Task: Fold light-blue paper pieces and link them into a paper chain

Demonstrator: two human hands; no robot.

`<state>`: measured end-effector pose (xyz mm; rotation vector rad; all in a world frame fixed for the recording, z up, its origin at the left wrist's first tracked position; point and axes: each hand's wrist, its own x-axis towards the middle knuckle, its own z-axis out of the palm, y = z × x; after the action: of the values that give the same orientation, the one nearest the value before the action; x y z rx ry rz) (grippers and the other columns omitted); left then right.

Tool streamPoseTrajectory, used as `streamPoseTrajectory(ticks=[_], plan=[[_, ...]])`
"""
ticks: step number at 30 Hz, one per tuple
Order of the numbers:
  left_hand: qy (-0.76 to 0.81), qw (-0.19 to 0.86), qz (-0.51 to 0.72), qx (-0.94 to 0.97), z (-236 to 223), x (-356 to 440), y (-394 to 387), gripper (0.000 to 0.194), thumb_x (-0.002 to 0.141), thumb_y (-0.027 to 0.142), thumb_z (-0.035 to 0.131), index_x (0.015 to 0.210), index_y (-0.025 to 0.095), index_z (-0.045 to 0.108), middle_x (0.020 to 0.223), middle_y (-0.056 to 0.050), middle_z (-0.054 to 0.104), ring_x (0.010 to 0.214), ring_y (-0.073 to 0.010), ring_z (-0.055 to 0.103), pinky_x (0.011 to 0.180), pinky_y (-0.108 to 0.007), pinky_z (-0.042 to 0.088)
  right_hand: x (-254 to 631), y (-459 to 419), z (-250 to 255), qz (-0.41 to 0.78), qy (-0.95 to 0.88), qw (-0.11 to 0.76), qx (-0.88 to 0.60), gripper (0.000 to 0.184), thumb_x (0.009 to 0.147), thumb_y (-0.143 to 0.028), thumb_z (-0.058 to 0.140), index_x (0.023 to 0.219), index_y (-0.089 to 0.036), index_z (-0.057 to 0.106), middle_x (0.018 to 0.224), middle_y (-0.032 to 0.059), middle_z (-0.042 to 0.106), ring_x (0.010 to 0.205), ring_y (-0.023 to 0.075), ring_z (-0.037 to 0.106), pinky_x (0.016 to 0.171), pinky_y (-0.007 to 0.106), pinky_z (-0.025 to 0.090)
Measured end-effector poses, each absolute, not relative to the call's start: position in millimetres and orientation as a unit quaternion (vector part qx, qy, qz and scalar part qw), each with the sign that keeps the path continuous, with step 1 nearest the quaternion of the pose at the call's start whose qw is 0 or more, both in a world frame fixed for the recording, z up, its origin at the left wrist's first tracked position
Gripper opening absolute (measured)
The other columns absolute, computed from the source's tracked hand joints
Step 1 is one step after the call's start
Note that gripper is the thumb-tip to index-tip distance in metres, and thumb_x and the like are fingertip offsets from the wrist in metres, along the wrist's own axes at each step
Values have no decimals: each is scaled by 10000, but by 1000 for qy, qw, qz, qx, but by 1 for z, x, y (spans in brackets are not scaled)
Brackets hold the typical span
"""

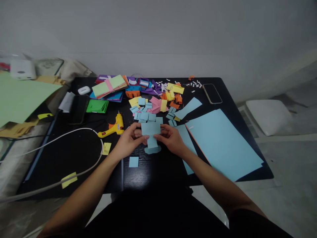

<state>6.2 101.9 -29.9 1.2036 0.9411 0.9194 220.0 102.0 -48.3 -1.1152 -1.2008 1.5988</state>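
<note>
Between my two hands is a light blue paper piece [151,130], wide at the top and narrower below. My left hand [131,138] pinches its left side with the thumb in front. On the other side my right hand [170,137] grips it the same way, fingers behind the paper. Below it a wavy-edged blue paper scrap [153,150] shows; whether it is joined to the held piece I cannot tell. A small blue paper square [134,162] lies on the black table near my left wrist. Just beyond my hands sit several folded blue paper pieces [146,116].
A yellow glue gun [115,126] lies left of my hands, near a looping white cable [99,158]. Large blue sheets [223,145] cover the right side, with a phone [212,93] behind. Coloured paper stacks [110,86] and scraps line the table's back.
</note>
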Motion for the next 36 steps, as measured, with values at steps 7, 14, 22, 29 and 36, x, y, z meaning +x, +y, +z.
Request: streamPoseTrajectory(ticks=[7, 14, 22, 29, 36], plan=[[401, 653, 382, 517, -30, 0, 105, 501, 884, 387, 787, 1260, 169, 538, 809, -28, 789, 712, -196, 786, 742, -344, 672, 221, 103, -52, 637, -476, 419, -438, 421, 796, -467, 841, 1089, -225, 660, 798, 4, 775, 736, 204, 758, 757, 371, 637], [424, 632, 368, 534, -29, 4, 101, 447, 855, 364, 807, 1184, 167, 578, 786, -19, 779, 701, -179, 767, 736, -322, 649, 222, 103, -52, 596, -487, 420, -481, 437, 764, -456, 864, 1056, -205, 658, 733, -9, 741, 684, 181, 717, 694, 327, 593], [443, 619, 397, 513, -30, 6, 101, 429, 832, 358, 816, 1131, 169, 574, 706, 9, 752, 645, -155, 727, 690, -279, 604, 219, 103, -52, 652, -450, 420, -443, 472, 661, -390, 931, 1031, -212, 698, 837, 6, 759, 771, 175, 722, 780, 332, 591], [438, 620, 403, 512, -27, 7, 100, 454, 859, 388, 804, 1177, 157, 577, 752, -22, 783, 692, -182, 764, 729, -302, 624, 217, 102, -47, 632, -463, 432, -447, 284, 725, -426, 869, 760, -203, 697, 719, -19, 682, 676, 144, 623, 693, 295, 519], [423, 640, 400, 502, -28, 9, 97, 467, 897, 399, 770, 1235, 164, 548, 815, -44, 792, 759, -217, 791, 796, -376, 662, 214, 101, -48, 603, -452, 451, -478, 242, 740, -403, 840, 767, -205, 703, 734, -18, 681, 693, 147, 615, 695, 293, 505]])
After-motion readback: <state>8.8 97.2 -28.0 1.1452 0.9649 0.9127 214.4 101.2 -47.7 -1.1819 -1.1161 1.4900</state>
